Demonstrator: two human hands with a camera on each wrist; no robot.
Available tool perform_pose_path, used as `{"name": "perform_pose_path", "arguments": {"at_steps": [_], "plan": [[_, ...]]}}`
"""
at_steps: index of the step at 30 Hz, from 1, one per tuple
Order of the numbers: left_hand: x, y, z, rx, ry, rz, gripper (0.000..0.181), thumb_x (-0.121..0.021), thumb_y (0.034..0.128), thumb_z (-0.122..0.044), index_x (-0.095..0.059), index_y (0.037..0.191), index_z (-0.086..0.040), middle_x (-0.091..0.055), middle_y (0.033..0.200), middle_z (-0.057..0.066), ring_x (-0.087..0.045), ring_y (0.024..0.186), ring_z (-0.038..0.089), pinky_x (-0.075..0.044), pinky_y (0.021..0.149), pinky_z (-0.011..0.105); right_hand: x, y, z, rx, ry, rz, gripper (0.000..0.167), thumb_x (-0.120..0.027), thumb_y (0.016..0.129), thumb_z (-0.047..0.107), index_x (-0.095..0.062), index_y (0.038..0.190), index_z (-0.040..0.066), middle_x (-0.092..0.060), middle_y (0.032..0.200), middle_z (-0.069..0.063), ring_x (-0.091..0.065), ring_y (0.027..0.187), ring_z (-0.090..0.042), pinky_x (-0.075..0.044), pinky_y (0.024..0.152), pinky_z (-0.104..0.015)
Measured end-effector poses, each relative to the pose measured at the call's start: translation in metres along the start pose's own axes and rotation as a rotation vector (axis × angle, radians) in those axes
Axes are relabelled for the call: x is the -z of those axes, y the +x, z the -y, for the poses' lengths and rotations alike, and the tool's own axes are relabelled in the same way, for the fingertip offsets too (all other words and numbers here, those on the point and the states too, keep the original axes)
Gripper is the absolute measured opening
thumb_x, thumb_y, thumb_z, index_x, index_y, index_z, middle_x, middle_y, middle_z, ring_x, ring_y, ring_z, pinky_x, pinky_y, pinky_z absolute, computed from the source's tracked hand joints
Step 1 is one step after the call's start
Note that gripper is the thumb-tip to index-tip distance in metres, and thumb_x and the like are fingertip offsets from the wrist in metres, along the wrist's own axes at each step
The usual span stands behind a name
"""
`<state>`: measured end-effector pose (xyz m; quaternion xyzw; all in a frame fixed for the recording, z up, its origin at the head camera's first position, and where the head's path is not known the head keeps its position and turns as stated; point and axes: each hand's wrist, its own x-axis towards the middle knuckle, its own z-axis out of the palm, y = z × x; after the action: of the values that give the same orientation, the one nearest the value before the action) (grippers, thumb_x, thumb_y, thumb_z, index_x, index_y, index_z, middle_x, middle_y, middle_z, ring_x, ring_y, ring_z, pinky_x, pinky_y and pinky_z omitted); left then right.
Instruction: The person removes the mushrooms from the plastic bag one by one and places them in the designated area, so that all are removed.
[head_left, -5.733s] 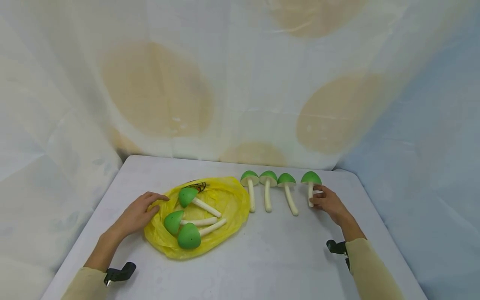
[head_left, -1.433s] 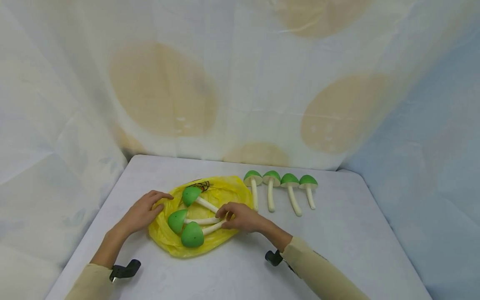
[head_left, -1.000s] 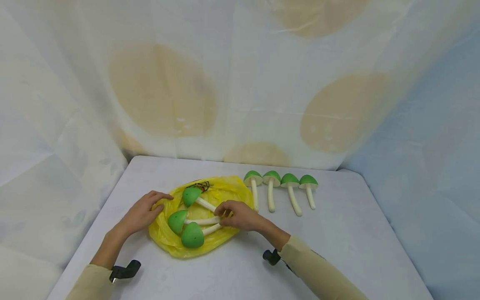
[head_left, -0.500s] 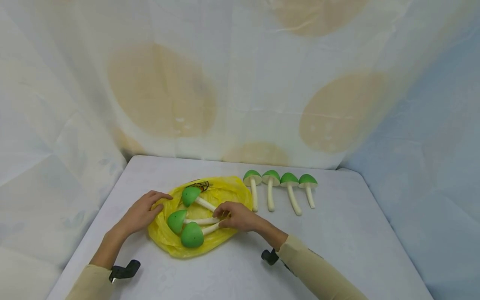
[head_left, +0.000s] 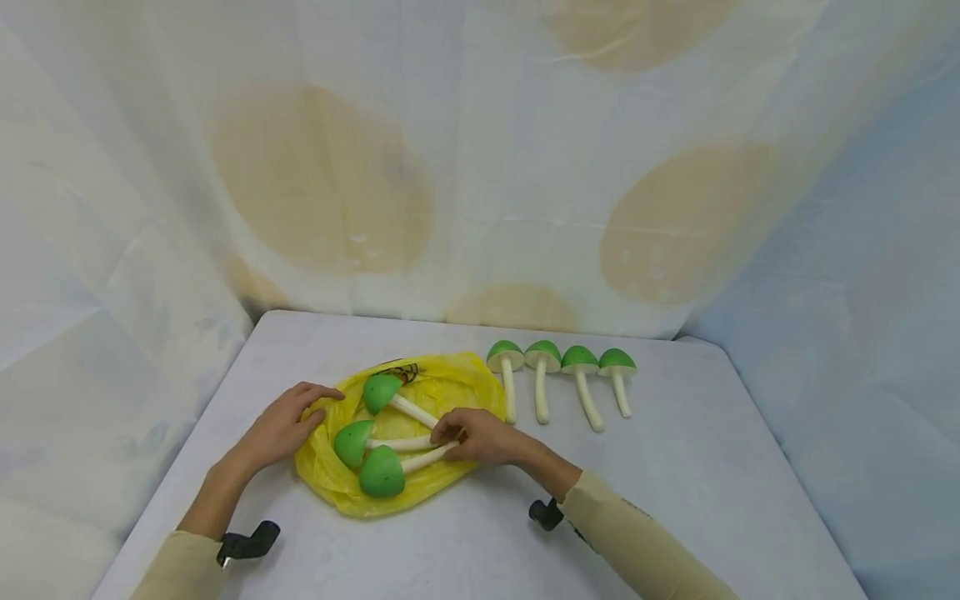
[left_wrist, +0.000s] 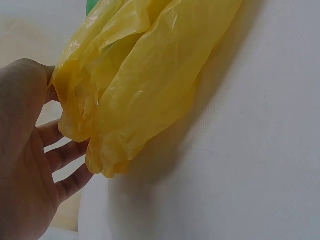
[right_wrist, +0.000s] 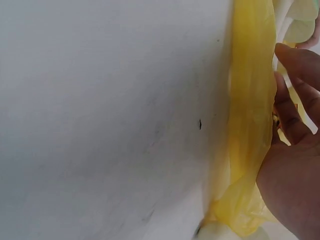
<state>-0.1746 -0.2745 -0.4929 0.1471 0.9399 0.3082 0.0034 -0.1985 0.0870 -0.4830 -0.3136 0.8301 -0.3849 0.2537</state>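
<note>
A yellow plastic bag (head_left: 468, 375) lies spread on the white table in the head view. Three toy mushrooms (head_left: 381, 472) with green caps and pale stems lie on it. My left hand (head_left: 281, 423) rests at the bag's left rim, fingers relaxed and apart; the bag (left_wrist: 155, 85) hides its fingertips in the left wrist view. My right hand (head_left: 480, 435) is over the stem ends at the bag's right side, fingers curved, touching the stems. In the right wrist view, the thumb and fingers of this hand (right_wrist: 295, 165) are apart; whether a stem is gripped cannot be told.
Several more toy mushrooms (head_left: 542, 392) lie in a row at the back right of the table (head_left: 675, 500), caps away from me. Patterned fabric (head_left: 480, 167) walls in the back and sides. Each wrist wears a black camera mount (head_left: 251, 543).
My right hand has left the rightmost mushroom, which now lies beside the others in the row, and moved left to the bag. Lately it has shifted slightly right; the nearest bagged mushroom moved a little left.
</note>
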Motion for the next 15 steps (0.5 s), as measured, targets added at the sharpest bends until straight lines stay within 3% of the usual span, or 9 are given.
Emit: {"name": "perform_pose_path", "arguments": {"at_steps": [15], "plan": [[-0.0010,-0.0001,0.0017,-0.003,-0.001,0.001,0.029,-0.054,0.1005,-0.008,-0.066,0.126,-0.016,-0.060,0.129,0.014,-0.054,0.122,0.038,-0.042,0.103,0.062,0.0011,-0.0082,-0.0013,-0.010,0.030,0.038,0.024,-0.078,0.088,0.016,-0.073,0.112,0.017,-0.071,0.110,0.006,-0.062,0.109,-0.017,-0.052,0.092,-0.026]]}}
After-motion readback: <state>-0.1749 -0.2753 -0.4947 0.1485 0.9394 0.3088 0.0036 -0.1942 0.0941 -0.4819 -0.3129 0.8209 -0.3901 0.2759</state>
